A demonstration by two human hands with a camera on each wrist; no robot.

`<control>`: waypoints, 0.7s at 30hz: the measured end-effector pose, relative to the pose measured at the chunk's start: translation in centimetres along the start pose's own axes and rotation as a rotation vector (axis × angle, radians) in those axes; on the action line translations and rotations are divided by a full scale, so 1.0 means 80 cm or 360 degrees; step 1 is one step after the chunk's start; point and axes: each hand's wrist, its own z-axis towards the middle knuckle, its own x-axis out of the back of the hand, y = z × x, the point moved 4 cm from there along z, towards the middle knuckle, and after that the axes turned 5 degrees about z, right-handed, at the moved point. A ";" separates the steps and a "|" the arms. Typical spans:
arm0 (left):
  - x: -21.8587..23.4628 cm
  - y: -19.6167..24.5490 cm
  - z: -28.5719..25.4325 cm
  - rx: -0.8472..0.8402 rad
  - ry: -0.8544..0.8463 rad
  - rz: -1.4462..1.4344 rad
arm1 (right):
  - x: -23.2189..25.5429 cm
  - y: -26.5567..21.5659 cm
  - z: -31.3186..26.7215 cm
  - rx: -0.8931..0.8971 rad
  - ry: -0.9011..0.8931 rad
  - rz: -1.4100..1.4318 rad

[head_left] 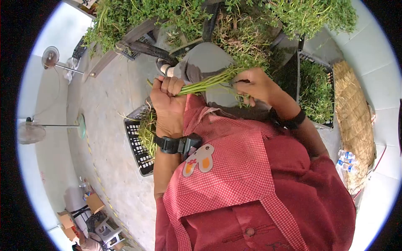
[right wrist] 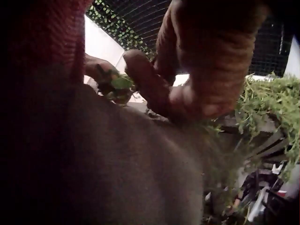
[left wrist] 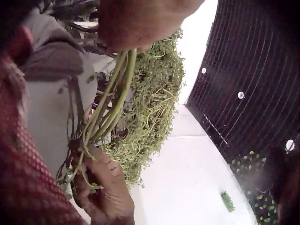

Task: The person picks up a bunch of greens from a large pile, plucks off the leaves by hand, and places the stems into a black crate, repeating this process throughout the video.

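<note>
My left hand (head_left: 167, 98) grips one end of a bundle of long green stems (head_left: 203, 85), fingers curled round it, above my lap. At the other, leafier end, my right hand (head_left: 257, 85) has its fingers bent and pinches the stems. Seen from the left wrist, the stems (left wrist: 117, 93) run from under the left hand (left wrist: 145, 23) to the fingers of the right hand (left wrist: 101, 183), where thin side shoots hang loose. The right wrist view shows the right hand (right wrist: 206, 61) close up and dark, its fingertips partly hidden.
Leafy greens (head_left: 176, 14) are heaped on a wooden frame (head_left: 144, 48) ahead. A black crate (head_left: 136, 142) with stems stands left, and another crate (head_left: 331, 96) of greens is at right beside a rolled straw mat (head_left: 356, 121). Two fans (head_left: 51, 56) stand at far left.
</note>
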 end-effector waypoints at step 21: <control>0.020 0.022 0.007 -0.0171 0.0209 -0.0110 | -0.015 -0.007 -0.017 0.0883 0.0014 -0.1005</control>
